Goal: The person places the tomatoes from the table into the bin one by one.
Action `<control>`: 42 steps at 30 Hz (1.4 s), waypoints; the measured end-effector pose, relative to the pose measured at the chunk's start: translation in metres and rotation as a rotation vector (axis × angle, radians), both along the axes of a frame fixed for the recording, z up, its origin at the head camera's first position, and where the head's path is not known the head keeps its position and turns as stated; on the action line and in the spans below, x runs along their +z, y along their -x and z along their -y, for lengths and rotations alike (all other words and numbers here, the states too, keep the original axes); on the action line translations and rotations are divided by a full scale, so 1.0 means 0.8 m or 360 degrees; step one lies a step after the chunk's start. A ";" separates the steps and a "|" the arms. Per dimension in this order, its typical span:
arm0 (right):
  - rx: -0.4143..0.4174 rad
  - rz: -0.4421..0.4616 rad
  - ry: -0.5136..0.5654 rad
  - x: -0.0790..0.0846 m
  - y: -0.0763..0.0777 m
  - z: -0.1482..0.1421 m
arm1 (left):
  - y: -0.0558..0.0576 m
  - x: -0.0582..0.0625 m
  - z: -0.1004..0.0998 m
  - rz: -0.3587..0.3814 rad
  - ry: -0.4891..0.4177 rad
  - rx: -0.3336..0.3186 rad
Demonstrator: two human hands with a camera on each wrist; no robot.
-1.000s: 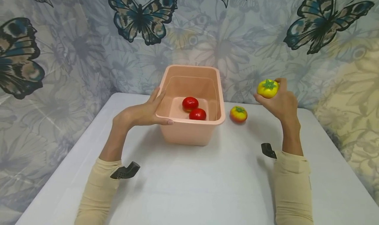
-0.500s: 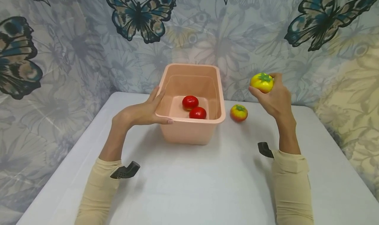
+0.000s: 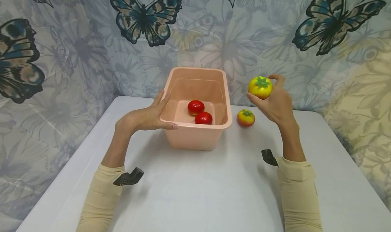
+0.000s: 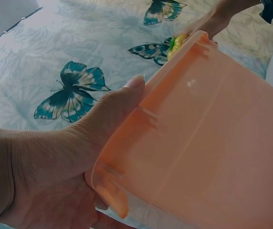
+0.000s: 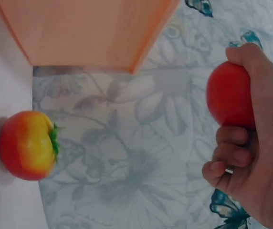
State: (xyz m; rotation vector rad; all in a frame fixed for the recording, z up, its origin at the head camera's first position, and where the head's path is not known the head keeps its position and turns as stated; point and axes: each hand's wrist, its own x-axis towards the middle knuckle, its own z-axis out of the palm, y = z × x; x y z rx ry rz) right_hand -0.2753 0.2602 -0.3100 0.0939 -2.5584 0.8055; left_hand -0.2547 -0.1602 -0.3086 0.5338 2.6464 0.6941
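Note:
A peach-coloured plastic tub stands at the back middle of the table. My left hand grips its near left corner, with the thumb along the front rim and fingers at the left side. Two red tomatoes lie inside the tub. To the right, my right hand holds up a tomato between thumb and fingers. Its yellow top with a green calyx faces the head camera; the right wrist view shows its red underside. Another red-yellow tomato sits on the table just right of the tub.
The white table ends at the back against a cloth backdrop printed with butterflies and flowers. Backdrop cloth hangs at the left and right sides too. A dark wrist camera sticks out from the left sleeve.
My right hand has moved left with the held tomato, closer to the tub and above the tomato on the table. My left hand and the tub have stayed in place.

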 end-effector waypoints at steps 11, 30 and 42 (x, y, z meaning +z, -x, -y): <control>0.0028 -0.0153 0.0010 0.002 0.000 0.012 | 0.000 0.001 0.000 0.0009 0.0000 0.0017; 0.0763 -0.0380 -0.0034 -0.005 -0.005 0.063 | 0.001 0.001 -0.001 -0.0028 0.0030 -0.0029; 0.0953 -0.0321 -0.0113 0.000 -0.016 0.073 | 0.002 0.000 0.000 -0.0025 0.0023 -0.0025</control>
